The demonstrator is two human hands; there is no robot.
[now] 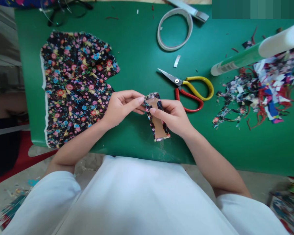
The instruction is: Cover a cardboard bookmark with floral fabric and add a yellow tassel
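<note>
A small rectangular piece of brown card (158, 125), its edges wrapped in black floral fabric, is held over the green table. My right hand (173, 116) grips its right side, thumb lying across the brown face. At the upper left corner, my left hand (124, 107) pinches the fabric edge between thumb and fingertips. Beside my left hand lies a larger piece of black floral fabric (75, 85) with a white left edge. Scissors (177, 81) with one yellow and one red handle rest just beyond my right hand, blades slightly apart.
On the green table (137, 65) are a tape roll (159, 34), a metal-ended tool (198, 14) and eyeglasses (61, 13). A green and white tube (247, 55) rises at the right, by a heap of fabric scraps (267, 88). The table's near edge runs before my body.
</note>
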